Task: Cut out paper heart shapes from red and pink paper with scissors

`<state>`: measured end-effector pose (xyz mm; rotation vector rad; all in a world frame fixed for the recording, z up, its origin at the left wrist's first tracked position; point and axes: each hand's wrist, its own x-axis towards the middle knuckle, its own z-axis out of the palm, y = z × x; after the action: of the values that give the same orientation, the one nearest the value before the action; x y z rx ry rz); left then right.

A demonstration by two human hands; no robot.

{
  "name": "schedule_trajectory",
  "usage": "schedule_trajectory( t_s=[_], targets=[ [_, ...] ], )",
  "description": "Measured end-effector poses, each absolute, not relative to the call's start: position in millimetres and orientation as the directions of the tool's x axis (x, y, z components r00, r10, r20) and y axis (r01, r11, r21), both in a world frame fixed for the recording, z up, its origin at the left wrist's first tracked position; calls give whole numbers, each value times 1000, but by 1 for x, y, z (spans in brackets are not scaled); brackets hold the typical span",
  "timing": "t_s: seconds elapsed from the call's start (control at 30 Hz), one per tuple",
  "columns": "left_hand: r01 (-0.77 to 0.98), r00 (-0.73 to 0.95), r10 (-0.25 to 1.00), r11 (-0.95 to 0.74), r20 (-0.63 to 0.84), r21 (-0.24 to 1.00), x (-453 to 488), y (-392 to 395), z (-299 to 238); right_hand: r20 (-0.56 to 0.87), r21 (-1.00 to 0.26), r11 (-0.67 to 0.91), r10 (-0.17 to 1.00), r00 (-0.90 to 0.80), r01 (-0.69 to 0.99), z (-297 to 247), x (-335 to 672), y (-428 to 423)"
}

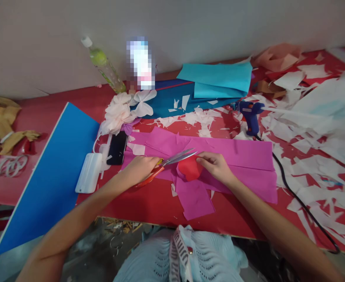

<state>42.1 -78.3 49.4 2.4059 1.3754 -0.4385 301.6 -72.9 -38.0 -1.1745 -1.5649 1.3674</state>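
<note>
My left hand [143,169] is closed around the orange handles of a pair of scissors [179,157]. The blades point right and are slightly parted. Between the thumb and fingers of my right hand [216,164] is pinched a red paper cutout [190,169] with a rounded, petal-like edge. It lies just below the blade tips; whether the blades touch it I cannot tell. Under both hands spread sheets of magenta paper [248,154], with a smaller magenta piece [194,199] toward the table's front edge.
A blue glue gun [250,113] with a black cord stands right of the magenta paper, among white scraps [316,164]. Turquoise paper [219,80] lies behind. To the left are a black phone [117,148], a white power bank [89,172], pale paper flowers [118,111], a bottle [106,68] and a blue board [51,176].
</note>
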Motion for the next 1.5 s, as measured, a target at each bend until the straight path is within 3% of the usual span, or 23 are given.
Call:
schedule_trajectory(
  t_s=[1.5],
  targets=[
    [798, 581, 715, -593, -388, 102, 24, -79, 37, -16, -961, 90, 924, -382, 260, -40, 301, -74]
  ],
)
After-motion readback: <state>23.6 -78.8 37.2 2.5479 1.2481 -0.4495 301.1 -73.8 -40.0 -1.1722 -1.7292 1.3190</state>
